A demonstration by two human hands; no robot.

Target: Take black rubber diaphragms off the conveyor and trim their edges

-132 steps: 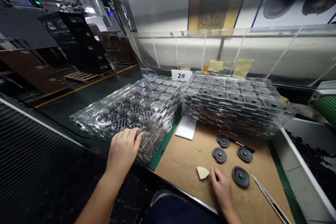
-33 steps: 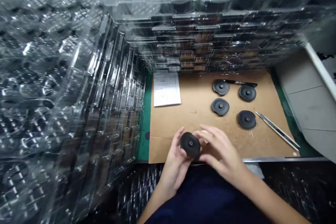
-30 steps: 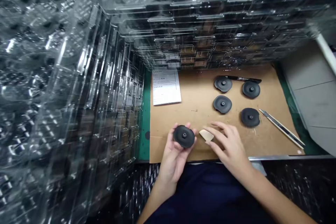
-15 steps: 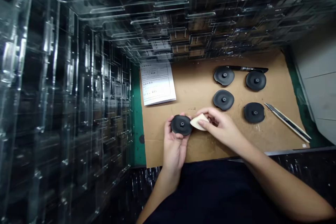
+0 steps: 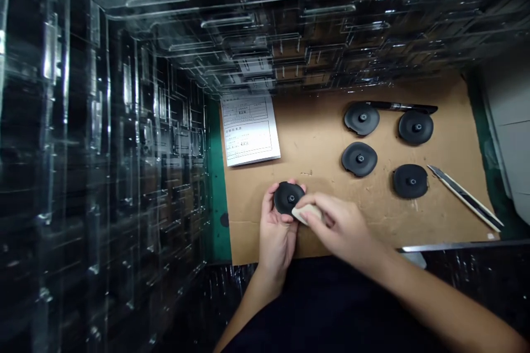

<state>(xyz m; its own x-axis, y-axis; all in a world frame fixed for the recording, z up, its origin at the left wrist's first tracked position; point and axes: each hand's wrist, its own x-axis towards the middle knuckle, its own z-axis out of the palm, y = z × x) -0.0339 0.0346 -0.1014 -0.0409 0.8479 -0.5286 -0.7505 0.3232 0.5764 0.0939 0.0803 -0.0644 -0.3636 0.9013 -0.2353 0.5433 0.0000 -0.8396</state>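
Observation:
My left hand (image 5: 276, 231) is closed around the rim of a round black plastic part (image 5: 285, 196) with a small raised stem at its centre. In my right hand (image 5: 337, 226) is a cream-coloured pad (image 5: 305, 214), like a sponge or eraser, pinched between thumb and fingers. The pad's tip touches or overlaps the lower right side of the black part; I cannot tell how firmly. To the right lie several similar black parts, among them one at the upper left of the group (image 5: 361, 119) and one nearest my right hand (image 5: 359, 160).
Brown cardboard (image 5: 248, 220) covers the green work surface (image 5: 216, 187). A printed sheet (image 5: 251, 138) lies at the back left. A black marker (image 5: 406, 107) rests behind the parts, and a craft knife (image 5: 466, 198) lies at the right. Ribbed dark plastic walls (image 5: 136, 138) stand left and behind.
My right hand has moved the pad down and left, from the part's right edge onto its lower right side. My left hand tilts the part slightly. The view has shifted a little.

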